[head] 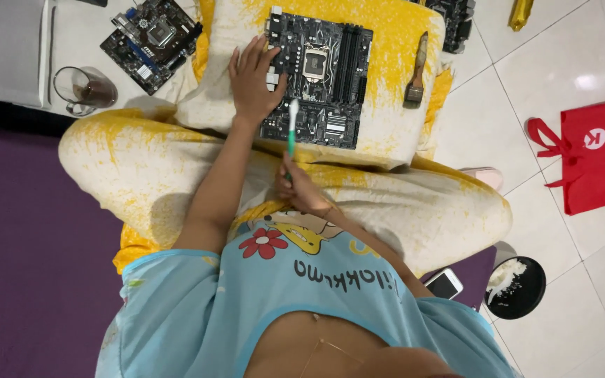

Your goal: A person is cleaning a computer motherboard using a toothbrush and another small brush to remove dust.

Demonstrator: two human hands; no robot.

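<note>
**Brush poised at the board's lower edge, cleaning looks barely under way**

From my remote seat I see the motherboard [320, 77] lying flat on a yellow-and-white cushion [393, 42] in the upper middle of the frame, propped on the crossed legs. My left hand [253, 80] is spread open with the palm pressed on the board's left side, fingers splayed, steadying it rather than gripping it. My right hand [301, 187] is curled tight around the green handle of a toothbrush [292, 126], whose white head points up and just reaches the board's lower edge, close to the left wrist.

I judge the work to be at an early or middle point: the bristles sit only at the bottom margin, and most of the board's surface lies above them. I cannot tell from here which areas are already brushed, since no dust line or clean patch shows.

The board is dark, nearly black, with a silvery square socket near its centre, long slots to the right of it and pale connectors along the lower edge. It sits slightly skewed on the cushion.

A paintbrush [416, 73] lies unused on the cushion just right of the board. A second motherboard [152, 42] rests at the upper left, with a glass [85, 89] below it
</note>
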